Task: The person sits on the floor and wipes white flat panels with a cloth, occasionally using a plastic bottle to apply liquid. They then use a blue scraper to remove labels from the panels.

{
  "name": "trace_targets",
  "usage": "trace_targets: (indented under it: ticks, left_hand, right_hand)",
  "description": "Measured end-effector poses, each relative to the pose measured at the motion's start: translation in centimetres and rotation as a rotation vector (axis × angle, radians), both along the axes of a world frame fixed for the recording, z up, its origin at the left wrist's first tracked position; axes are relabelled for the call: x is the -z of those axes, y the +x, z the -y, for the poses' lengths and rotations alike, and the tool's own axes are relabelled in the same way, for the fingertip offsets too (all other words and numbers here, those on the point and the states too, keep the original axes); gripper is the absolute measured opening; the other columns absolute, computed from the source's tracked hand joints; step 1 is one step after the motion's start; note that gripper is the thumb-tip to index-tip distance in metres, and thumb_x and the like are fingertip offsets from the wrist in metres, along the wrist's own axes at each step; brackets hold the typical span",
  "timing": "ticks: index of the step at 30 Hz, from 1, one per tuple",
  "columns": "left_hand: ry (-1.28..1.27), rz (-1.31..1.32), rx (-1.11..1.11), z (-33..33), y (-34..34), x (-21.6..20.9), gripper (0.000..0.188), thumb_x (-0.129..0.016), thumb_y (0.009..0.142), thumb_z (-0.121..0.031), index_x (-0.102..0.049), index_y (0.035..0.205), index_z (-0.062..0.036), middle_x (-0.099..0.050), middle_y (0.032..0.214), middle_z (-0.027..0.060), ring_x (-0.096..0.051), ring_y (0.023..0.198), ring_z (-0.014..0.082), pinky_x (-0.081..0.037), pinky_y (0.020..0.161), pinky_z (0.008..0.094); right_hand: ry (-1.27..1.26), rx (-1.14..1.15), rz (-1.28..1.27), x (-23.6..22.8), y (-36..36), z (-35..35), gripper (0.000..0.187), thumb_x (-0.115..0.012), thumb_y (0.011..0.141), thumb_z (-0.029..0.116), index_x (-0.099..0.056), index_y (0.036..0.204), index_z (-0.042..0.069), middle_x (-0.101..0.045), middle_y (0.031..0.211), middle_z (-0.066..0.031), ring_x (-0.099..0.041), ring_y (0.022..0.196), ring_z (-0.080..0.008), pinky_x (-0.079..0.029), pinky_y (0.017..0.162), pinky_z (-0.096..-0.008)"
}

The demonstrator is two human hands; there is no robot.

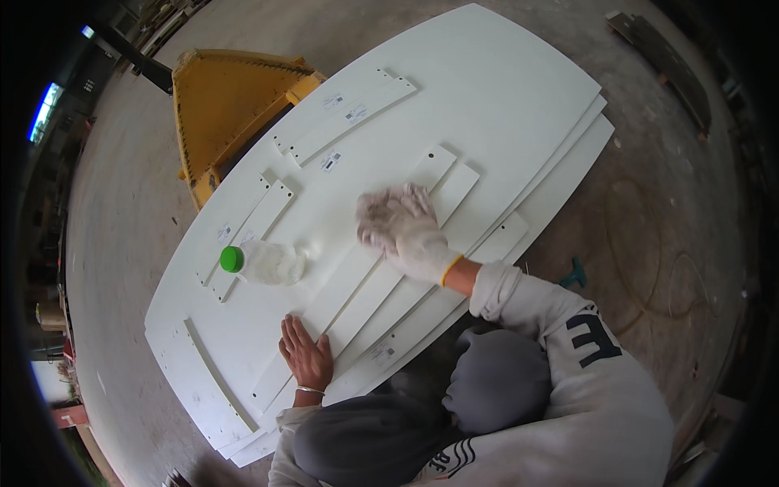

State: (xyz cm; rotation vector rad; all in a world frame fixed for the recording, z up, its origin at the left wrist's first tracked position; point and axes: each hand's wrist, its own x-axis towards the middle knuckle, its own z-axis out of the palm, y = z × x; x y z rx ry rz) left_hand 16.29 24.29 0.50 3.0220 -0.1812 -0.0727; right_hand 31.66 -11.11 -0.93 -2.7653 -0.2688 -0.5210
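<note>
My right hand [403,231], in a white work glove, presses a crumpled whitish rag [385,213] onto a long white strip panel [369,276] lying on a stack of large white boards [503,89]. My bare left hand [306,355], with a thin bracelet at the wrist, lies flat with fingers together on the near end of the strips, holding them down. A clear plastic bottle [272,263] with a green cap [231,259] lies on its side on the board, left of my right hand.
More narrow white strips [345,118] lie on the board top, some with small labels. A yellow pallet truck [223,105] stands behind the boards at left. Bare concrete floor [665,243] surrounds the stack; a small teal tool [574,276] lies on it at right.
</note>
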Motion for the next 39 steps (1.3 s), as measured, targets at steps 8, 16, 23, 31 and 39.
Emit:
trace_targets:
  ticks: [8,16,23,31,39]
  left_hand:
    - [0.012,0.0,-0.001,-0.7,0.0,-0.2,0.074,-0.054,0.101,-0.033,-0.029,0.158,0.0051,-0.031,0.166,0.0258,-0.023,0.157,0.0426,-0.019,0.122,0.0579]
    - [-0.029,-0.007,0.006,-0.2,0.0,0.2,0.075,-0.059,0.098,-0.029,-0.03,0.157,0.0057,-0.03,0.167,0.0257,-0.022,0.157,0.0424,-0.019,0.121,0.0598]
    - [-0.007,0.001,0.028,-0.2,0.1,0.3,0.074,-0.05,0.104,-0.037,-0.026,0.161,0.0031,-0.029,0.168,0.0241,-0.023,0.157,0.0414,-0.02,0.121,0.0583]
    - [-0.014,0.01,0.021,0.1,0.2,0.3,0.075,-0.057,0.098,-0.033,-0.031,0.156,0.0062,-0.032,0.166,0.0254,-0.023,0.158,0.0412,-0.019,0.121,0.0586]
    - [-0.016,0.013,0.033,-0.9,0.0,0.0,0.076,-0.057,0.099,-0.034,-0.03,0.158,0.0049,-0.032,0.166,0.025,-0.023,0.157,0.0416,-0.019,0.122,0.0588]
  right_hand:
    - [-0.045,0.387,-0.285,-2.5,1.2,4.6,0.049,-0.044,0.106,0.047,-0.07,0.127,0.011,-0.058,0.148,-0.0091,-0.044,0.141,-0.0287,-0.023,0.123,-0.0475]
    - [-0.098,0.293,-0.496,-2.4,-0.3,3.9,0.05,-0.05,0.103,0.047,-0.064,0.142,0.019,-0.058,0.15,-0.0141,-0.038,0.151,-0.0269,-0.015,0.129,-0.043]
    - [-0.119,0.37,-0.316,-3.1,1.9,6.2,0.049,-0.051,0.102,0.05,-0.069,0.131,0.014,-0.065,0.134,-0.0173,-0.061,0.123,-0.0338,-0.041,0.11,-0.05]
    - [0.197,0.392,-0.606,-2.2,2.8,8.0,0.045,-0.052,0.102,0.047,-0.071,0.123,0.012,-0.062,0.14,-0.0233,-0.046,0.141,-0.0416,-0.033,0.115,-0.0561]
    - [0.129,-0.264,-0.062,-1.9,-7.1,1.7,0.047,-0.047,0.105,0.047,-0.07,0.132,0.016,-0.054,0.148,-0.0211,-0.03,0.152,-0.0416,-0.009,0.129,-0.0583]
